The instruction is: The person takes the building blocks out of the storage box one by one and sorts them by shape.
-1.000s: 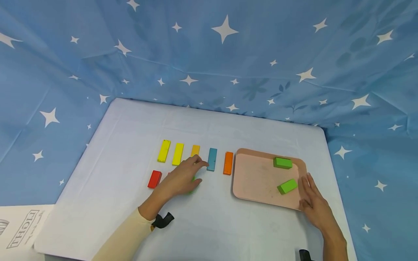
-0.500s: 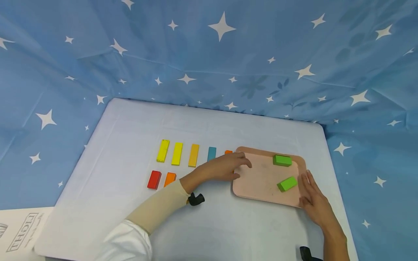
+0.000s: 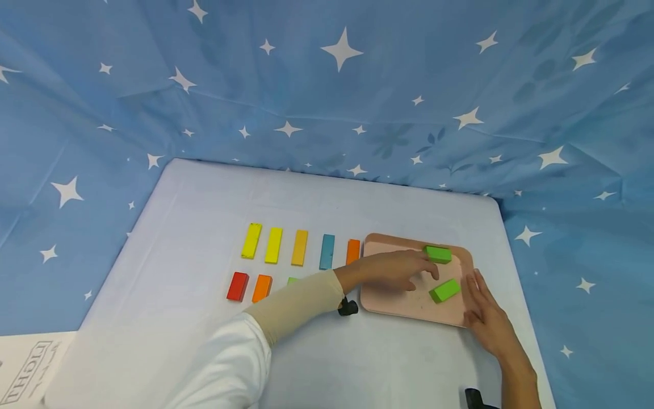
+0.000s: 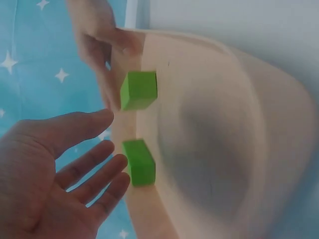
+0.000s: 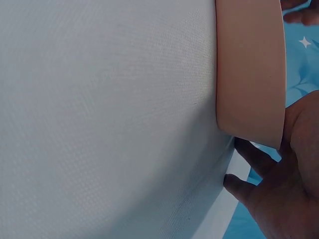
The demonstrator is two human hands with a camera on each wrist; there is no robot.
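My left hand (image 3: 395,270) hangs over the pink tray (image 3: 393,309), loosely bent fingers holding nothing. In the left wrist view its thumb and fingers are spread apart near two green blocks. One green block (image 3: 438,254) lies by the tray's far wall, fingertips overlapping it in the head view. Another green block (image 3: 445,291) sits at an angle nearer the right wall. My right hand (image 3: 493,326) holds the tray's near right corner, thumb over the rim and fingers along the outside wall. The right wrist view shows those fingertips touching the table below the tray wall (image 5: 251,74).
Left of the tray is a far row of blocks: two yellow, including this yellow block (image 3: 251,241), an amber block (image 3: 299,247), a blue block (image 3: 327,251) and an orange block (image 3: 353,251). Nearer lie a red block (image 3: 237,286), an orange block (image 3: 262,288) and a part-hidden green block (image 3: 292,280).
My left hand has moved right from above the block rows to over the tray. The blocks lie as before, and my right hand stays at the tray's corner.
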